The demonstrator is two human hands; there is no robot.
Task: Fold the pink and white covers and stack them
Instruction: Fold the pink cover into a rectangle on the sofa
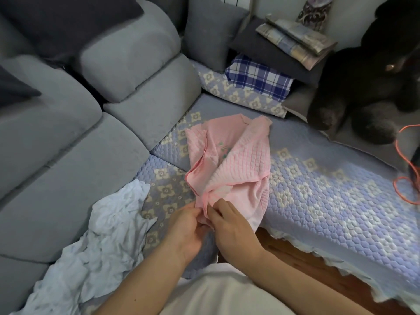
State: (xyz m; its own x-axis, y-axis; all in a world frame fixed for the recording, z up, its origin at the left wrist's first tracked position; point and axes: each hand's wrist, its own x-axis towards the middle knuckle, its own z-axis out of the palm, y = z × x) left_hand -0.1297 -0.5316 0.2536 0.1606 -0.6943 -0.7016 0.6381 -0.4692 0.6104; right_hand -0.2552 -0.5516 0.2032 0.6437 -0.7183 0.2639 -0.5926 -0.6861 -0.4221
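Leftmost, grey sofa cushions (68, 123) rise in stepped blocks, with a dark pillow (68, 21) on top at the back. Below them the white cover (97, 237) lies crumpled on the sofa seat, running from the lower left corner up toward the middle, its upper edge on the quilted mat (318, 192) that covers the seat. Next comes the left hand (188, 230), fingers curled, pinching the near edge of the pink cover (229, 162). Just beside it, almost touching, the right hand (229, 223) pinches the same gathered edge with thumb and fingertips. The pink cover spreads away from the hands over the lilac mat, bunched and partly turned so that its quilted side shows on the right and a smoother face with a small floral print shows in the middle; its far end lies flat on the mat and its right side droops toward the seat's front edge. Beyond it, against the back corner, a blue checked cloth (259, 78) lies under a dark folded one (272, 53), with a pale plaid folded cloth (297, 39) on top. Farther right sits a large black plush toy (372, 87). At the right edge an orange cord (406, 176) loops over the mat. Wooden floor (295, 262) shows below the mat's frilled edge.
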